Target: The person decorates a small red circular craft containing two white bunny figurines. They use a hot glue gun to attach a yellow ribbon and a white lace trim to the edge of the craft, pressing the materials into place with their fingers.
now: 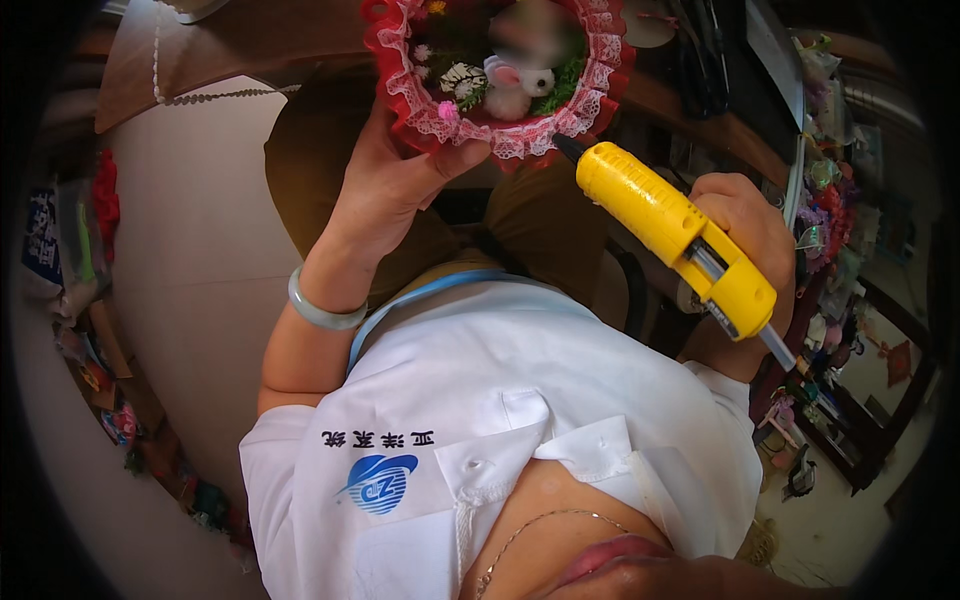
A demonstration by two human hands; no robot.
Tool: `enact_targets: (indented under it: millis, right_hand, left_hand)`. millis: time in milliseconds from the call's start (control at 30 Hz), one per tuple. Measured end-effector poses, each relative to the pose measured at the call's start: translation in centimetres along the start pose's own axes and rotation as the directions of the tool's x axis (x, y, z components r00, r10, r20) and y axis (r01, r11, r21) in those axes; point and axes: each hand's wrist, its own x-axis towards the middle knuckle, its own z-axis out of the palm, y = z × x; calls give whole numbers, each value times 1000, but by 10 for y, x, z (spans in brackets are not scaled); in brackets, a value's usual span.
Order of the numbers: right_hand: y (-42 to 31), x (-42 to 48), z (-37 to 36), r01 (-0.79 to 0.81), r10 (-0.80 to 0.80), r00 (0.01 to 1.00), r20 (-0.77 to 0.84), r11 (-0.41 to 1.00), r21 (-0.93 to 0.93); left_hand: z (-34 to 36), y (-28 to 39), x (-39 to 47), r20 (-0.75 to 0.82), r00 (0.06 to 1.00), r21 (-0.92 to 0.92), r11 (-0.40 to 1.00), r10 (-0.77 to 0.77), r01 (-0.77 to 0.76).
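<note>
My left hand [405,161] grips the near left rim of a round red decorated basket [626,56], thumb on its edge. White and pink lace trim [517,140] runs around that rim. Inside sit a small white plush rabbit [510,97] with pink ears, a black-and-white butterfly [463,78], small flowers [448,112] and greenery; a blurred patch covers part of the contents. My right hand [742,217] is wrapped around a yellow hot glue gun [645,191]. Its black nozzle [568,148] meets the lace at the lower right in this view. A clear glue stick [777,346] protrudes from its back.
A brown wooden table [247,37] spans the far side, with a string of beads [156,56] hanging over its edge. Black-handled tools [703,60] lie at the right. Craft supplies [825,202] crowd the right side; boxes and bags [112,337] line the left floor.
</note>
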Motion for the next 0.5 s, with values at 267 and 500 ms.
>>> enact_targets:
  millis: [267,500]
  right_hand:
    - [7,-3,7,1,-1,998,-57,1000,-7]
    - [6,-2,10,-5,5,1000,-18,1000,5]
  left_hand:
    - [-3,0,0,-7,999,60,997,-44,44]
    - [2,2,0,38,999,-22,1000,8,-7]
